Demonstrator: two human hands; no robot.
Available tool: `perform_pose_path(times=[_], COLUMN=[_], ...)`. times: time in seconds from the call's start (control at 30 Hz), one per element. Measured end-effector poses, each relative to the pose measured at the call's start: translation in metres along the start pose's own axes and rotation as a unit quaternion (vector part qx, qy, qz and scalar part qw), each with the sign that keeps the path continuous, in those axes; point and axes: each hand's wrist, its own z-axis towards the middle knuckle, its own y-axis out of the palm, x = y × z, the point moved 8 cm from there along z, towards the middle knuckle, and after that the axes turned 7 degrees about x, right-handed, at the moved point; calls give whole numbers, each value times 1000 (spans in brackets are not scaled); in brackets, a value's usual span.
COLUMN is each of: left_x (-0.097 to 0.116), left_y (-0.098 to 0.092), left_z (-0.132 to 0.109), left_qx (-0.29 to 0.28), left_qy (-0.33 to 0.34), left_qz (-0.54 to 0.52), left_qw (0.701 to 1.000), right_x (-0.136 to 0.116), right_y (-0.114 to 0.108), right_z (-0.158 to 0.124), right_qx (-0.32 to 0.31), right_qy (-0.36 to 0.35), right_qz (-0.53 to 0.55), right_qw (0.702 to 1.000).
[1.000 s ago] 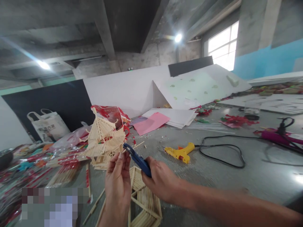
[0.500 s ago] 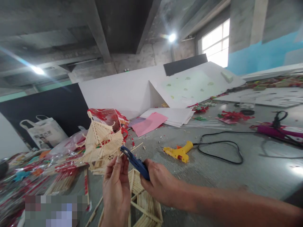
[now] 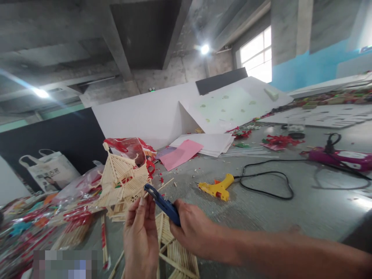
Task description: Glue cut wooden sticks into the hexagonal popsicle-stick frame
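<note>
My right hand [image 3: 190, 232] is closed round the handles of blue cutters [image 3: 161, 202], their jaws pointing up and left toward my left fingertips. My left hand [image 3: 141, 236] is raised beside them, fingers pinched together on something too small to make out. Just behind both hands stands a model house made of wooden sticks [image 3: 120, 182]. Under my hands lies a flat panel of glued sticks [image 3: 177, 252] on the grey table.
A yellow glue gun [image 3: 216, 188] with a black cable [image 3: 267, 184] lies to the right. Pink paper [image 3: 180, 153] and white sheets lie behind. A red-printed bag [image 3: 130, 147], red scraps and loose sticks crowd the left. A magenta tool [image 3: 340, 159] rests at far right.
The view has tilted and shifted, so hands and table objects sit slightly lower and further left. Both hands keep the same hold and pose.
</note>
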Motion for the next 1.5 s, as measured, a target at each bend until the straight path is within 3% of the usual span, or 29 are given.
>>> perform_pose_path(times=[0.47, 0.6, 0.73, 0.83, 1.0, 1.17, 1.5], left_x=[1, 10, 35, 48, 56, 55, 52], left_y=[0, 0, 6, 9, 12, 15, 12], left_z=[2, 0, -3, -7, -14, -16, -8], left_qx=[-19, 0, 5, 4, 12, -2, -21], left_qy=[35, 85, 241, 323, 381, 409, 394], left_qz=[30, 114, 297, 356, 382, 409, 379], left_qw=[999, 990, 924, 877, 842, 816, 837], right_x=[0, 0, -2, -3, -8, -4, -5], right_y=[-1, -3, -2, 3, 12, 17, 19], right_z=[0, 1, -1, -5, -7, -8, -9], right_qx=[-10, -33, -84, -135, -192, -201, -214], right_qy=[27, 57, 89, 127, 151, 172, 188], right_qz=[26, 60, 112, 174, 256, 294, 304], right_qw=[999, 996, 986, 967, 935, 918, 909])
